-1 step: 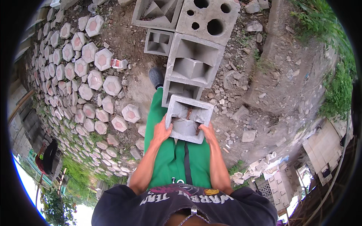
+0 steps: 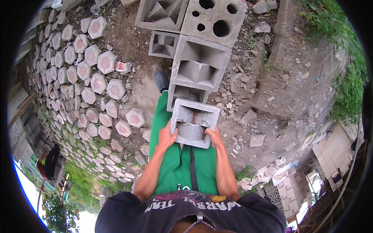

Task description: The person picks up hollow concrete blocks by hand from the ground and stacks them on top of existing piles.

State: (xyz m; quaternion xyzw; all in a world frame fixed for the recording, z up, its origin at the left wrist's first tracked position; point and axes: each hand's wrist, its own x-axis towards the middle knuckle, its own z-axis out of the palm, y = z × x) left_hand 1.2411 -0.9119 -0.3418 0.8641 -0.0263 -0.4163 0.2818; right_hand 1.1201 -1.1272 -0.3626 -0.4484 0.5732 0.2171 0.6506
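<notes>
I judge this the holding step: left hand [image 2: 168,136] and right hand [image 2: 214,136] part-curled, gripping opposite sides of the grey rectangular hollow concrete block [image 2: 193,131] by the green fabric trousers [image 2: 206,165]. Next move calls for even two-handed support.

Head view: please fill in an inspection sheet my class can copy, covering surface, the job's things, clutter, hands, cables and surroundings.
Surface: bare dirt ground, uneven and stony.
Job's things: one grey hollow block in hand; more blocks beyond it, including a block with round holes. Whether the held one touches its neighbour cannot be told.
Clutter: rubble to the right; a red and white packet to the left; dry scraps inside the held block.
Hands: left hand and right hand grip opposite sides of the held block; no gloves.
Cables: a thin pale line at far right, cable or hose unclear.
Surroundings: six-sided paving stones left; grass right.
</notes>
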